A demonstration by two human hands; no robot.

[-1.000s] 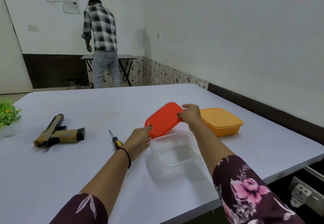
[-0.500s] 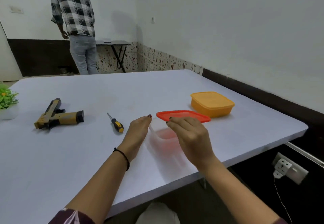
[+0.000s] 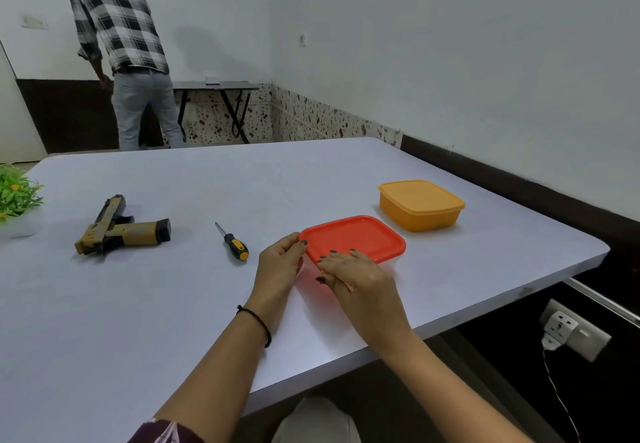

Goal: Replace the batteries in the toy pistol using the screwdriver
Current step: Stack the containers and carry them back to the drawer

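Observation:
The tan and black toy pistol lies on its side at the left of the white table. A small screwdriver with a black and yellow handle lies right of it, tip pointing away. A red lid sits on a clear plastic container near the front edge. My left hand grips the container's left end, thumb on the lid's corner. My right hand presses flat fingers on the lid's near edge. What the container holds is hidden.
An orange lidded box stands behind the red lid to the right. A potted green plant is at the table's left edge. A person in a checked shirt stands at the back by a folding table. A wall socket is low right.
The red lid, held tilted up above the clear container a second ago, has come down flat onto it. My right hand moved onto the lid's top; my left hand moved to its corner.

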